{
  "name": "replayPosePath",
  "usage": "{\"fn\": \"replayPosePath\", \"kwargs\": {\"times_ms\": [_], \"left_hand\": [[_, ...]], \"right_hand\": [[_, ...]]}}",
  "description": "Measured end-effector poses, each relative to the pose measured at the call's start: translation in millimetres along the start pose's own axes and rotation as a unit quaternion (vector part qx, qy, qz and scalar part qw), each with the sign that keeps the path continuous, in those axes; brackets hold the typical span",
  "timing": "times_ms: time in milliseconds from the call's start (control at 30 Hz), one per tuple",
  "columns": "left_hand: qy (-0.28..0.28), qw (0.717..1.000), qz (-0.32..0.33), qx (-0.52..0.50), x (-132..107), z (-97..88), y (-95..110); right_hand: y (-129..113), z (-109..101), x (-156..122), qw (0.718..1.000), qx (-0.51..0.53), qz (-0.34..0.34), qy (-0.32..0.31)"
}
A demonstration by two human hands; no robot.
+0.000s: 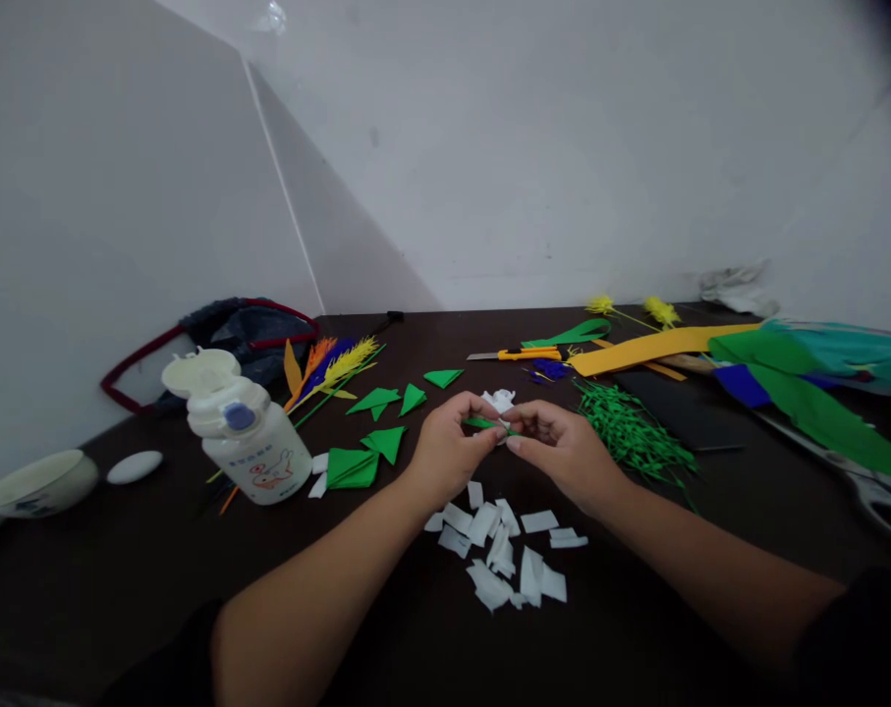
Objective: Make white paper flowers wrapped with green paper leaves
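Both hands meet at the middle of the dark table. My left hand (pixel 456 442) pinches one end of a small folded piece of green paper (pixel 480 423) between thumb and fingers. My right hand (pixel 555 447) has its thumb and fingertips closed on the other end of that green paper. Just beyond the fingers lies a crumpled bit of white paper (pixel 499 399), partly hidden. Several small white paper pieces (pixel 493 540) are scattered below the hands. Left of my left hand lie folded green paper pieces (pixel 353 468).
A white bottle (pixel 250 442) with an open lid stands at left, before paper flowers (pixel 334 368). A box cutter (pixel 519 354) lies behind the hands with its blade out. To the right are shredded green paper (pixel 633 432), a yellow strip (pixel 658 347) and scissors (pixel 868 486).
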State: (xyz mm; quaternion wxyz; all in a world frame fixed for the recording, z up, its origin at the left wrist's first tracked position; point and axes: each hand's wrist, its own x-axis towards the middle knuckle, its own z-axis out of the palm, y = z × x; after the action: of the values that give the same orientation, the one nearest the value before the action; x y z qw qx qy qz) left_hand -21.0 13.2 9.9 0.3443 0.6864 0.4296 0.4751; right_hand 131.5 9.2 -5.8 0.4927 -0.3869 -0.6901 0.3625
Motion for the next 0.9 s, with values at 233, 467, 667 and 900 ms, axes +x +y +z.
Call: {"fn": "replayPosePath", "kwargs": {"times_ms": [233,467,667,900], "left_hand": [[-0.014,0.997,-0.011,-0.081,1,-3.2,-5],[-0.15,0.987,-0.029,-0.053,4,-14.5,-4],[-0.174,0.966,0.083,0.169,5,-16.0,-12],[-0.092,0.864,0.255,0.423,-1,-15.9,0]], "right_hand": [[-7,-3,1,0.984,-0.154,-0.073,0.06],[1,-9,1,0.96,-0.198,-0.198,0.009],[2,-10,0,0.948,-0.24,-0.208,-0.01],[7,-7,4,0.986,-0.165,0.008,-0.012]]}}
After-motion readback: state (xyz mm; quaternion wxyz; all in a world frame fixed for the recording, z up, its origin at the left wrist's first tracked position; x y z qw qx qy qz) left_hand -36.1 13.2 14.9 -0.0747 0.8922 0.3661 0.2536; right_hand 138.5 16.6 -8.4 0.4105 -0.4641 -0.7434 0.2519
